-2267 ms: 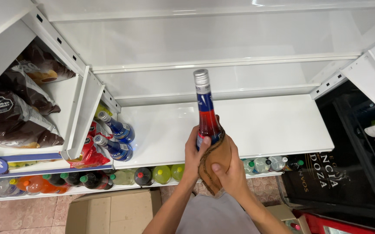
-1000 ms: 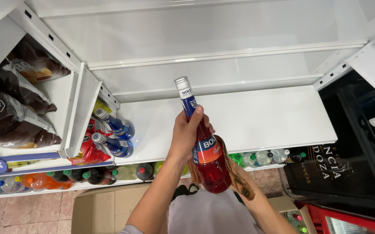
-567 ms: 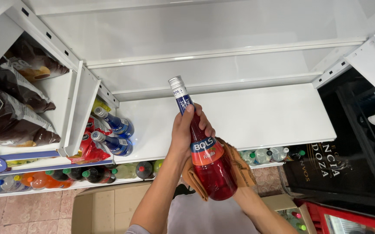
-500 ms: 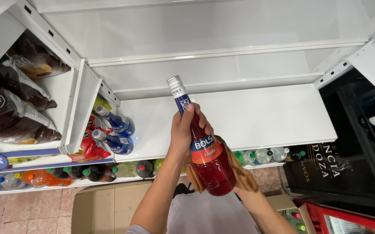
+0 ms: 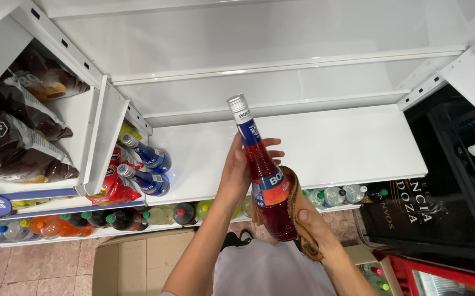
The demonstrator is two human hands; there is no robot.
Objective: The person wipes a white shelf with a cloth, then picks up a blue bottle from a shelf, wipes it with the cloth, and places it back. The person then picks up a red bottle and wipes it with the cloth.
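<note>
Red liqueur fills the tall bottle (image 5: 265,175) a person holds tilted above a bare white shelf (image 5: 347,142), the left hand (image 5: 243,170) clamped round its neck and shoulder, the right hand (image 5: 308,222) closed under its base through a brown cloth (image 5: 297,205). Judging by the cloth against the glass, wiping looks under way and the bottle is not yet set down. Two blue bottles (image 5: 144,167) lie at the shelf's left end; soft-drink bottles (image 5: 138,216) line the shelf below, above a cardboard box (image 5: 138,260)
</note>
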